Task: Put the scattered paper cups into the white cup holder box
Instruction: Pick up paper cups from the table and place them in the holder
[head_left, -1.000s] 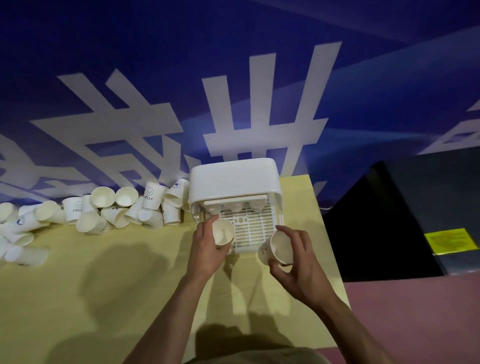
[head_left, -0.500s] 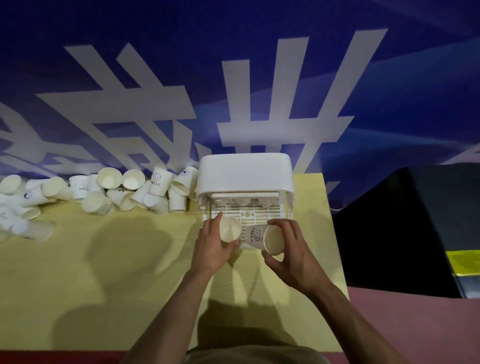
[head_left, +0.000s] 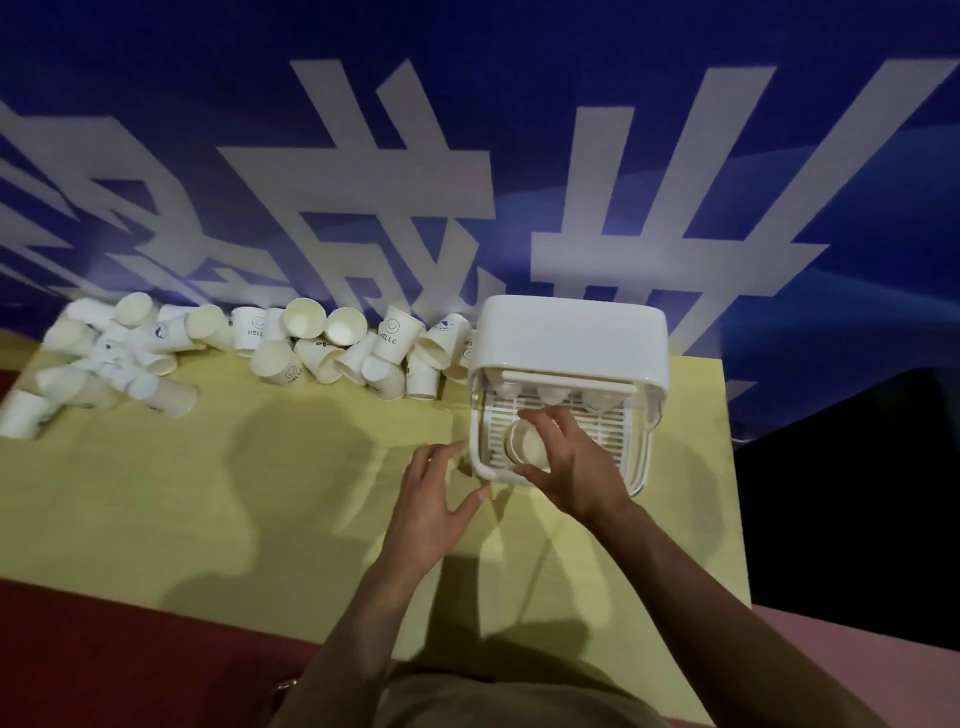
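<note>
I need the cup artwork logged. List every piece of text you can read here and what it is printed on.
"HELLO": upright paper cup, under a smiley face.
"HELLO": tilted paper cup, also under a smiley.
Blue marks on other cups in the pile: too small to read.
Large white characters on the blue banner: cropped, unreadable.
White cup holder box: no text.

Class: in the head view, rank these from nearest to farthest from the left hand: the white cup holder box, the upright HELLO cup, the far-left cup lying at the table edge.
From the left hand:
1. White cup holder box, just right.
2. Upright HELLO cup, behind, in the pile.
3. Far-left cup, at the table's left edge.
</note>
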